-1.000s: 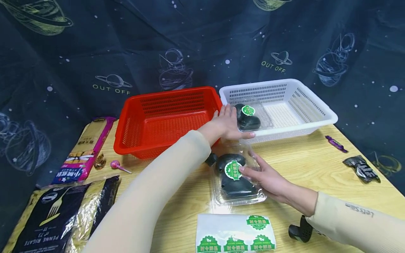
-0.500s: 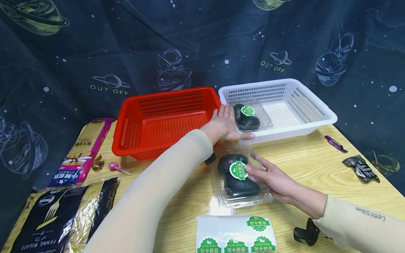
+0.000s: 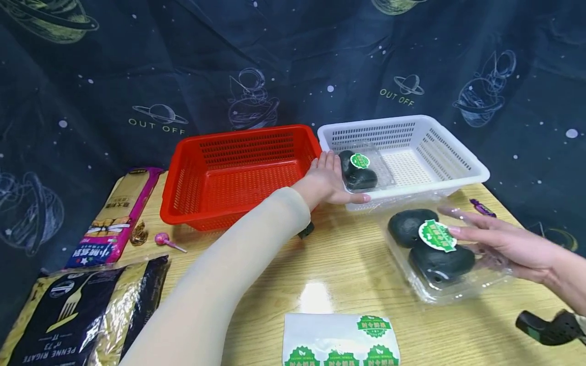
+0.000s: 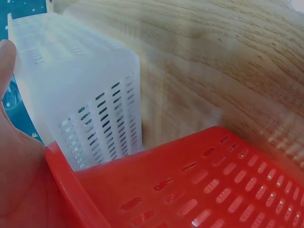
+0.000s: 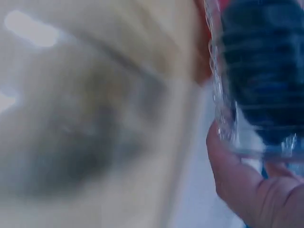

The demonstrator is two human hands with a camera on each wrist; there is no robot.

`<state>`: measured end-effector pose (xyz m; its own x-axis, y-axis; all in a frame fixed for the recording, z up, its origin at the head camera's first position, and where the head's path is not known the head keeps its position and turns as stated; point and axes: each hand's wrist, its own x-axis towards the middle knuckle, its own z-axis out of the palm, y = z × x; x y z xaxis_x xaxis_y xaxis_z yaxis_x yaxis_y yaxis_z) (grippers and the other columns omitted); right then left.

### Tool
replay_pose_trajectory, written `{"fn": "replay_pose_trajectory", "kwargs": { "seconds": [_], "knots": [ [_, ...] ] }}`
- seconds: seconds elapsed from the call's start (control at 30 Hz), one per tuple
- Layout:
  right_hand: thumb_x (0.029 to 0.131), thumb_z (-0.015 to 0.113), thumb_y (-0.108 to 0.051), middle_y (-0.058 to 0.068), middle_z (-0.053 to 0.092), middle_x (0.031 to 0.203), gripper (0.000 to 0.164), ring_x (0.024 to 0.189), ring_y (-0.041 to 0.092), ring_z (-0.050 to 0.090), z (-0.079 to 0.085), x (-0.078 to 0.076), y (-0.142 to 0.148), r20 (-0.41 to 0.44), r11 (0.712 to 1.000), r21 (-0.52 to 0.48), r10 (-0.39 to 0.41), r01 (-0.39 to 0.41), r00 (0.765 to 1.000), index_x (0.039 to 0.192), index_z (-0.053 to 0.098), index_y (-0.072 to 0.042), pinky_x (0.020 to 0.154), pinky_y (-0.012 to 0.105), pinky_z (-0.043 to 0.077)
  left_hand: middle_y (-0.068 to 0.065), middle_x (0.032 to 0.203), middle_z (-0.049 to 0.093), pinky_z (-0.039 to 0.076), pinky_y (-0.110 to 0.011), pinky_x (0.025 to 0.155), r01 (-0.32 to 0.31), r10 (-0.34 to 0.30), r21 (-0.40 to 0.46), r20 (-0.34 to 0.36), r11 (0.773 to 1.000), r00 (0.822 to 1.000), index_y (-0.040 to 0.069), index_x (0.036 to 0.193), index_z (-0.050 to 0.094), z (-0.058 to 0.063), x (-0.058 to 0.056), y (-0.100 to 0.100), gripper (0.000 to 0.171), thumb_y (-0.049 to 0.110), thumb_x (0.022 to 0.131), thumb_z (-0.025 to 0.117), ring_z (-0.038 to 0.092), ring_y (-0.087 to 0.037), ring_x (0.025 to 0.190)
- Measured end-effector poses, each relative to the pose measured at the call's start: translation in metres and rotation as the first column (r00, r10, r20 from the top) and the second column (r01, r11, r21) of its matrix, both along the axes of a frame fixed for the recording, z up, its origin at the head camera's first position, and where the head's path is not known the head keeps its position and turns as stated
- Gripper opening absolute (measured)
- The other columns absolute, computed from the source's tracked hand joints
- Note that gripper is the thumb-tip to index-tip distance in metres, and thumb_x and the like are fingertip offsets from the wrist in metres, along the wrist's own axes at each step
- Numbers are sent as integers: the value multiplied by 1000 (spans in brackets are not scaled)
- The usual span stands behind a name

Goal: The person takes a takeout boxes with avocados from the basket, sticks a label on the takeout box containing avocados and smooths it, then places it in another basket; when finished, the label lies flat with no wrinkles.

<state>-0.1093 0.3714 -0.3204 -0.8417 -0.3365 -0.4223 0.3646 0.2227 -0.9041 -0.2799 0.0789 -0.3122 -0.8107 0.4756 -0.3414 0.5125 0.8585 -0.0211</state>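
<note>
My right hand (image 3: 522,249) grips a clear plastic clamshell box (image 3: 426,290) by its right side, above the table. Inside it lie two dark oval fruits (image 3: 441,264) that look like avocados, and a green-and-white round sticker (image 3: 437,235) sits on the lid. In the right wrist view, fingers (image 5: 247,190) curl at the box's edge. My left hand (image 3: 325,180) rests with straight fingers where the rims of the red basket (image 3: 192,218) and the white basket (image 3: 439,185) meet. A similar stickered box (image 3: 361,175) lies inside the white basket.
A sheet of green stickers (image 3: 341,338) lies at the front. To the left are a penne bag (image 3: 82,315), a pink-edged noodle packet (image 3: 114,218), a gold-wrapped candy (image 3: 139,234) and a lollipop (image 3: 162,239). A purple-wrapped candy (image 3: 482,207) is at the right.
My right hand has lifted the clamshell box and carried it to the right, away from the spot below my left hand. The left hand stays at the baskets' rims.
</note>
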Motion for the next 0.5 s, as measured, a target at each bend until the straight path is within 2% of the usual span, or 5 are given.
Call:
{"fn": "replay_pose_trajectory", "kwargs": {
  "seconds": [0.13, 0.2, 0.3, 0.37, 0.5],
  "knots": [
    [105, 33, -20, -5, 64, 114, 64, 100, 13, 64, 34, -19, 33, -6, 996, 54, -66, 66, 998, 153, -11, -21, 77, 39, 56, -13, 159, -7, 5, -41, 117, -16, 16, 4, -1, 1000, 1000, 4, 152, -5, -1, 2, 0, 120, 87, 74, 32, -4, -32, 146],
    [105, 34, -23, -7, 65, 109, 66, 99, 12, 65, 52, -38, 44, -25, 989, 108, -102, 104, 994, 152, -11, -23, 80, 41, 55, -14, 159, -8, 5, -41, 117, -28, 28, 8, 2, 1000, 1000, 4, 152, -5, -1, 2, -1, 120, 87, 74, 32, -4, -32, 145],
    [103, 38, -30, -14, 65, 99, 69, 91, 7, 66, 74, -73, 54, -71, 968, 208, -127, 139, 989, 152, -11, -28, 75, 33, 56, -13, 159, -7, 5, -41, 117, -48, 48, 19, 4, 999, 999, 4, 152, -5, 0, 1, -4, 119, 86, 74, 34, -4, -32, 145],
    [102, 40, -34, -17, 63, 96, 71, 87, 7, 66, 83, -98, 58, -102, 958, 246, -129, 150, 986, 151, -11, -32, 72, 28, 56, -13, 160, -7, 5, -42, 117, -58, 58, 28, 0, 998, 998, 5, 152, -3, 1, 1, -5, 118, 85, 75, 36, -4, -32, 146],
    [100, 43, -39, -21, 57, 95, 80, 85, 1, 60, 89, -145, 61, -121, 939, 317, -96, 130, 988, 149, -19, -27, 71, 25, 54, -12, 160, -5, 6, -41, 117, -64, 64, 23, -10, 998, 998, 5, 153, -2, 0, 2, -4, 117, 85, 75, 35, -3, -32, 146]
  ]
}}
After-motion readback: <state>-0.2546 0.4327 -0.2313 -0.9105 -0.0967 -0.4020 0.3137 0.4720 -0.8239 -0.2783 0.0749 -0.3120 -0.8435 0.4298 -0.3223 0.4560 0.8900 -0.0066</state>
